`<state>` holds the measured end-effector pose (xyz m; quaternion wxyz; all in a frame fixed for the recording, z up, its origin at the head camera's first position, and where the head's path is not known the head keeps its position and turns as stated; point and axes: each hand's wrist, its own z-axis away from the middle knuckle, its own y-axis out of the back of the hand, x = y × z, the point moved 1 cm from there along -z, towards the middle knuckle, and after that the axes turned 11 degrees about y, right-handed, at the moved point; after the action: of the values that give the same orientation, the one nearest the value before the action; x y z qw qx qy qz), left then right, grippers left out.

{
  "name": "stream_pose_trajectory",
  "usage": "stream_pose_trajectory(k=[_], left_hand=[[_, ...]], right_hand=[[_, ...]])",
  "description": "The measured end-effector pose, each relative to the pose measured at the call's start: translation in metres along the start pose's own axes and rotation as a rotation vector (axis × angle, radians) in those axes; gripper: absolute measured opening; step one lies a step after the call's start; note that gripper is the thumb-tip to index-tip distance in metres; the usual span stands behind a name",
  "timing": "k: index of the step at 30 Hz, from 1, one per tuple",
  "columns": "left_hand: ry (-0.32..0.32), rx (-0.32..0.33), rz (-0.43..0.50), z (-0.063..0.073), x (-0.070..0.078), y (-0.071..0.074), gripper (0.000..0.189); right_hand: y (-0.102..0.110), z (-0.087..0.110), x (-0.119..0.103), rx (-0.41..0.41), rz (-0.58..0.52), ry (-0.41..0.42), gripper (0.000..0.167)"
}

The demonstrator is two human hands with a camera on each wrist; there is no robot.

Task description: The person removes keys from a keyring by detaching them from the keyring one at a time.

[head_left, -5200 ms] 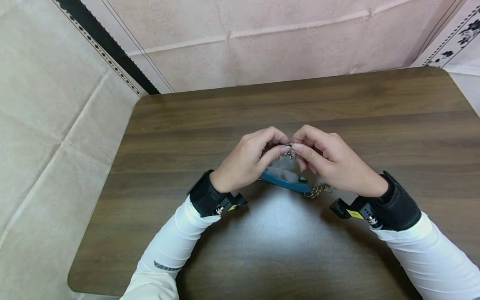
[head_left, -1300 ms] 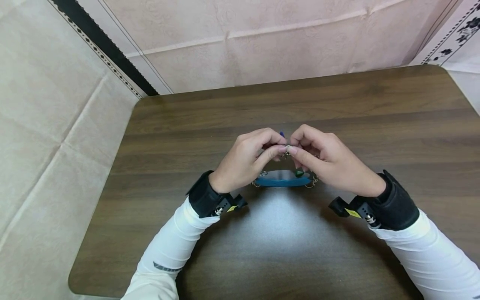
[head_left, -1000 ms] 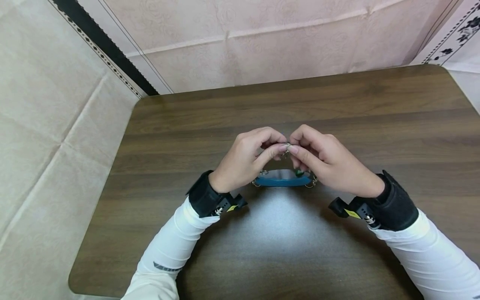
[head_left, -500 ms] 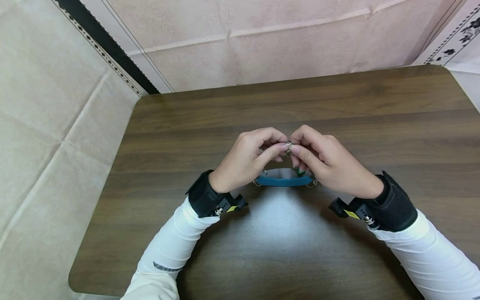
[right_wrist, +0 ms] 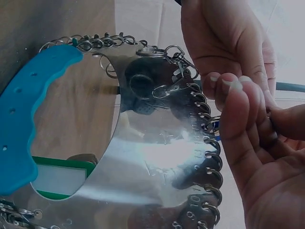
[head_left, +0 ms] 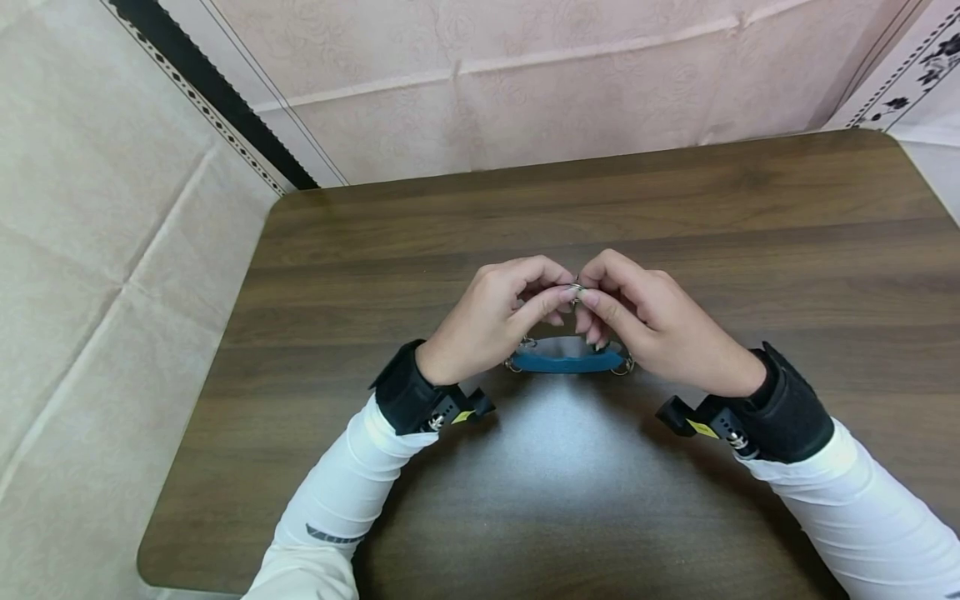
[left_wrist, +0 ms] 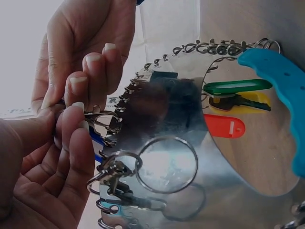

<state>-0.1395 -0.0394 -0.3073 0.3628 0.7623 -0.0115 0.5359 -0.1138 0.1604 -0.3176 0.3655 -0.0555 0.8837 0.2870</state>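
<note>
In the head view my left hand and right hand meet fingertip to fingertip and pinch a small metal key ring. Thumbs lie on the near side of it. Just in front of them is a shiny metal key-holder plate with a blue grip. Metal loops line its edge. At the left fingertips a metal snap clip sits on that edge, with blue pieces partly hidden below it. A loose-hanging large ring and clip show in the left wrist view.
Through the plate's opening the left wrist view shows a green key tag, a red tag and a dark key over yellow. A brown wood-grain table lies underneath. Light cloth hangs behind its far edge.
Since the oldest frame, the blue grip has swung level and slightly left. A blue tip seen beyond the fingers dropped from sight. My right lower fingers now cover the green tag in the head view.
</note>
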Motion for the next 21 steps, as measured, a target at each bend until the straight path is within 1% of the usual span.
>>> stream_pose_trajectory(k=[5, 11, 16, 21], left_hand=[[-0.014, 0.006, -0.010, 0.0003, 0.0003, -0.0002, 0.011], [-0.052, 0.034, -0.063, 0.0016, 0.0020, -0.0009, 0.011], [-0.064, 0.040, -0.087, 0.0030, 0.0025, -0.0022, 0.011], [-0.064, 0.039, -0.087, 0.0028, 0.0025, -0.0031, 0.011]], right_hand=[[0.0001, -0.0002, -0.0007, 0.004, -0.009, -0.007, 0.006], [0.0020, 0.0004, -0.0033, 0.010, -0.038, -0.024, 0.005], [0.0030, 0.0004, -0.0054, 0.012, -0.022, -0.044, 0.006], [0.0035, 0.0010, -0.0040, 0.007, -0.004, -0.011, 0.006]])
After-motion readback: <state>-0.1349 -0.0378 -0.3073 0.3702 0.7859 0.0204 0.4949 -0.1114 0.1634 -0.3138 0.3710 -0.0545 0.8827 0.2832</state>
